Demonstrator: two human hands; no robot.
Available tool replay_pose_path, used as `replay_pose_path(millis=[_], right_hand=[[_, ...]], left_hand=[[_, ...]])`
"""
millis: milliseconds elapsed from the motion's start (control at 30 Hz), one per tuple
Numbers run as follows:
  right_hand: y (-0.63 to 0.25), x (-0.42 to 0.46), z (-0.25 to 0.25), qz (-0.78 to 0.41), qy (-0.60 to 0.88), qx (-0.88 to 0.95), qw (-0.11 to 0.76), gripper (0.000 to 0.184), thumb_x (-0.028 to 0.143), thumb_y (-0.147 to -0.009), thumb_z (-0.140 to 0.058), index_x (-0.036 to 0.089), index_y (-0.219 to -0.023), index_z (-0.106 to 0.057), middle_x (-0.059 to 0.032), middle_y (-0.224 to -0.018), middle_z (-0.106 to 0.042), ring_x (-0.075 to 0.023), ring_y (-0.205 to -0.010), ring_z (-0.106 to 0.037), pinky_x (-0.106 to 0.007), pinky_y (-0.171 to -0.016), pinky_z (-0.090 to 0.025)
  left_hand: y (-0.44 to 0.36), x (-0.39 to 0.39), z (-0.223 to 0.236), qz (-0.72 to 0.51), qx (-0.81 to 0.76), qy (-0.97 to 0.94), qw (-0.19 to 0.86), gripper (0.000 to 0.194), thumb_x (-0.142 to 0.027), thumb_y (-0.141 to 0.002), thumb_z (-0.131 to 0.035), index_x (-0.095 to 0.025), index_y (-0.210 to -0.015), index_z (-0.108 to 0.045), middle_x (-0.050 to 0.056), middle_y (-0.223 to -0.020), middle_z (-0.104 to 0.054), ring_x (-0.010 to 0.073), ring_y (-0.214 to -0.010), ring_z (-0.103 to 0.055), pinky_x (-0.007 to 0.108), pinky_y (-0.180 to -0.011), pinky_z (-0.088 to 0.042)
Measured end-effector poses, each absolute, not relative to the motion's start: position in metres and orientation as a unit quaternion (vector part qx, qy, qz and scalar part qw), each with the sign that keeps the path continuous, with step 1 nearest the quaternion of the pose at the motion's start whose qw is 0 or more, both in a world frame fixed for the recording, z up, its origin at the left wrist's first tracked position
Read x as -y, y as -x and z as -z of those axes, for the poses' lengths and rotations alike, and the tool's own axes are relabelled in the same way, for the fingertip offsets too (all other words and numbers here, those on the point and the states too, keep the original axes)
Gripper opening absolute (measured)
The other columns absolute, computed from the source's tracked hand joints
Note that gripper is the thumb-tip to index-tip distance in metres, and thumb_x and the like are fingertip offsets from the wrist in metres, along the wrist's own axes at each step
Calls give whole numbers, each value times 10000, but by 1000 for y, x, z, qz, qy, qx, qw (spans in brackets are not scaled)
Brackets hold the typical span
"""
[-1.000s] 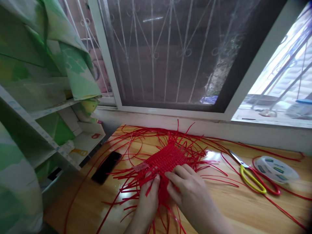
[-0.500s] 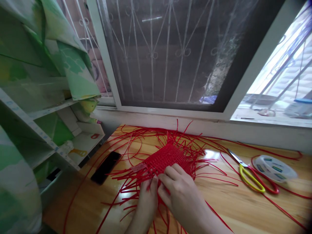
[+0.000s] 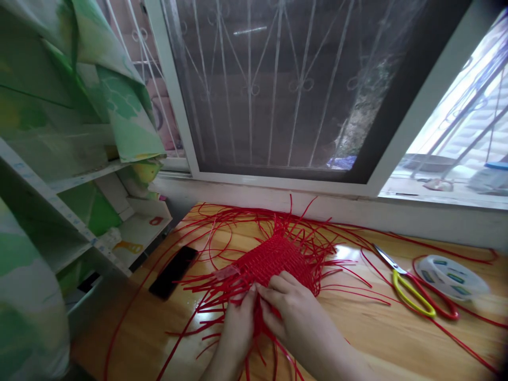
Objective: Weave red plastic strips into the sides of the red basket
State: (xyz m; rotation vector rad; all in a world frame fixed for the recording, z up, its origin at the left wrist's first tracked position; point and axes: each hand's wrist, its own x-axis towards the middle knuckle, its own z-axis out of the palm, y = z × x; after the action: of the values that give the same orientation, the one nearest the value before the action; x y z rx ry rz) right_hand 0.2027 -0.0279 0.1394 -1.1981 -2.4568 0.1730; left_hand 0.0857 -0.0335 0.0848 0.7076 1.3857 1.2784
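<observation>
A flat red woven mat [image 3: 273, 259] of plastic strips lies on the wooden table [image 3: 381, 333], with long loose red strips [image 3: 222, 233] fanning out on all sides. My left hand [image 3: 238, 325] and my right hand [image 3: 289, 312] meet at the mat's near edge. The fingertips of both are closed in a pinch on red strips there. The right hand covers part of the weave.
Yellow-handled scissors [image 3: 408, 288] and a clear tape roll [image 3: 450, 275] lie at the right. A black phone [image 3: 173, 271] rests near the table's left edge. A shelf [image 3: 79, 211] with green cloth stands at the left. A barred window [image 3: 278, 90] is behind.
My right hand has slid left along the mat's near edge toward the left hand; both hands now pinch strips at the same spot.
</observation>
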Motion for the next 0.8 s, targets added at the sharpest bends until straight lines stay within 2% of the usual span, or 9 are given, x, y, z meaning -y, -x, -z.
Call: replay_pose_path(millis=[200, 333, 533, 633, 800], right_hand=[[-210, 26, -138, -151, 451, 860, 183, 282, 93, -846, -490, 210, -1004, -691, -60, -892, -666, -171, -798, -579, -278, -736, -470], [-215, 24, -139, -188, 456, 847, 197, 277, 120, -857, -497, 247, -1006, -693, -42, -904, -659, -170, -832, -573, -289, -770, -468], [-216, 27, -141, -224, 436, 845, 214, 318, 62, -848, -471, 234, -1013, -682, -45, -936, -653, -157, -850, -582, -273, -790, -471], [-214, 24, -140, -252, 456, 818, 244, 264, 83, -833, -515, 222, -978, -687, -42, -941, -665, -156, -865, -592, -268, -806, -466], [-207, 18, -137, -257, 473, 810, 235, 170, 112, -816, -553, 198, -873, -688, -37, -894, -676, -167, -847, -589, -278, -800, -444]], left_hand=[[-84, 32, -81, -547, -566, -311, 533, 538, -535, -572, -634, -89, -874, -649, 156, -988, -648, 278, -959, -583, 383, -892, -415], [-83, 33, -80, -528, -592, -313, 523, 532, -536, -581, -619, -100, -882, -665, 143, -992, -652, 293, -1010, -566, 401, -937, -384], [-81, 34, -84, -528, -609, -329, 492, 505, -499, -616, -600, -99, -919, -661, 141, -1006, -650, 297, -1036, -554, 415, -948, -370], [-79, 33, -84, -537, -615, -339, 467, 452, -474, -622, -625, -123, -903, -668, 132, -988, -656, 294, -1028, -560, 413, -947, -371], [-79, 31, -78, -572, -581, -366, 450, 414, -479, -664, -617, -126, -875, -669, 124, -949, -662, 270, -974, -588, 394, -904, -415]])
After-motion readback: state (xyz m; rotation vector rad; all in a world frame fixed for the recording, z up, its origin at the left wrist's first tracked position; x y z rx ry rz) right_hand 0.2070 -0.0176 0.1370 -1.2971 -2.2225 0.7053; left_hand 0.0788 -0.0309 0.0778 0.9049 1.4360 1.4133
